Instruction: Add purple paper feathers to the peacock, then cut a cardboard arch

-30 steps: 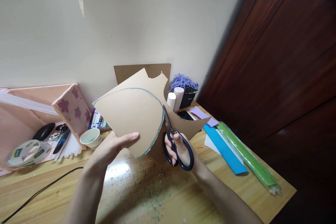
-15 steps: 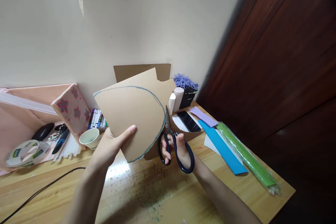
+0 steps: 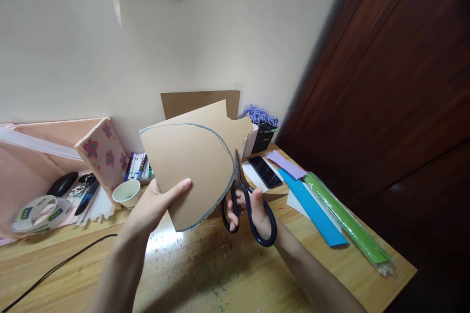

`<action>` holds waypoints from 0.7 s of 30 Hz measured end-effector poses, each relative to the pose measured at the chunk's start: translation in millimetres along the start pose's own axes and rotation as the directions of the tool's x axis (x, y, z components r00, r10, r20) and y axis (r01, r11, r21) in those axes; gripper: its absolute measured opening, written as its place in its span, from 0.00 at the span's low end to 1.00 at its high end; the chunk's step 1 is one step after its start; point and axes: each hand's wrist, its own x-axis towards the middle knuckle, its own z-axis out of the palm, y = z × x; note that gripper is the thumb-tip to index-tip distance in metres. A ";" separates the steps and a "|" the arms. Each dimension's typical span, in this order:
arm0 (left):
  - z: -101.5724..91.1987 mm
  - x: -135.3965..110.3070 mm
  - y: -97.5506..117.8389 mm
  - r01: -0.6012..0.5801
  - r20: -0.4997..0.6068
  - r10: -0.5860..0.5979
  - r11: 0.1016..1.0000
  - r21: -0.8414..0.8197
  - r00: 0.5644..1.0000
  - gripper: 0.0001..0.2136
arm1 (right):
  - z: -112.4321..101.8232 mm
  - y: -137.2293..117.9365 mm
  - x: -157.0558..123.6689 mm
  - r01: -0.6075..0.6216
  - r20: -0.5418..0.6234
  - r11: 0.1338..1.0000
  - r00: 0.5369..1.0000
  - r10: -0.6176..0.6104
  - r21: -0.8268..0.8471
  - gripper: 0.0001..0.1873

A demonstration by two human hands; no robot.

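**Scissors working up the blue curve**

At the left of the wooden table (image 3: 220, 279), the white tape roll (image 3: 38, 212) and the pale paper cup (image 3: 127, 193) are lying where they were half a second ago. The left hand (image 3: 157, 203) is pinching the lower left edge of the brown cardboard sheet (image 3: 187, 166), holding it upright above the table, thumb on the front. The sheet is now sitting slightly further right than before. The black-handled metal scissors (image 3: 238, 181) are biting into its right edge along the blue drawn line, blades pointing up. The right hand (image 3: 253, 208) is gripping the handles, fingers through the loops. The loose offcut is hanging lower than before, so more of the black phone (image 3: 265, 171) is showing behind it.
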 end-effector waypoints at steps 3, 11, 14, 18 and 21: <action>1.7 -2.7 -0.2 0.019 0.027 -0.018 1.000 -0.021 0.999 0.28 | 0.6 4.4 0.2 0.012 -0.050 1.000 0.999 -0.012 0.002 0.41; -4.9 -2.9 5.1 0.036 0.020 -0.035 0.998 -0.043 0.999 0.31 | -2.0 -14.8 -7.8 -0.041 -0.069 0.994 0.997 0.034 -0.104 0.34; -5.0 -2.2 6.3 0.013 -0.006 -0.013 1.000 -0.017 1.000 0.31 | -10.2 -21.3 -8.2 -0.056 0.065 0.995 0.996 0.062 -0.083 0.38; -5.6 -2.9 6.2 -0.015 -0.001 0.015 0.998 0.069 1.000 0.30 | -16.1 -17.1 -6.7 -0.050 0.149 0.998 0.987 0.057 -0.050 0.44; -7.6 -3.8 6.3 -0.003 0.029 -0.001 0.992 0.128 1.000 0.29 | -14.3 -11.0 -6.0 -0.055 0.116 0.997 0.991 0.060 -0.045 0.44</action>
